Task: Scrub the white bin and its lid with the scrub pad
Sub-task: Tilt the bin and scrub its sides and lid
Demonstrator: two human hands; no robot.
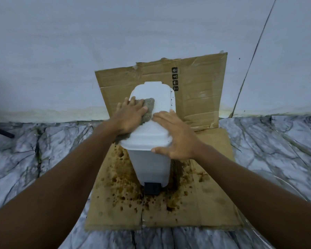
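A white pedal bin stands upright on stained cardboard, its white lid shut on top. A grey scrub pad lies on the left half of the lid, pressed flat under my left hand; part of the pad pokes out beyond the fingertips and below the wrist. My right hand rests on the lid's front right corner, fingers spread over the top and thumb under the rim, steadying the bin. A black foot pedal juts from the bin's base toward me.
A flat cardboard sheet with brown wet stains covers the marble floor under the bin. Another cardboard piece leans against the white wall behind it. A dark object lies at the far left.
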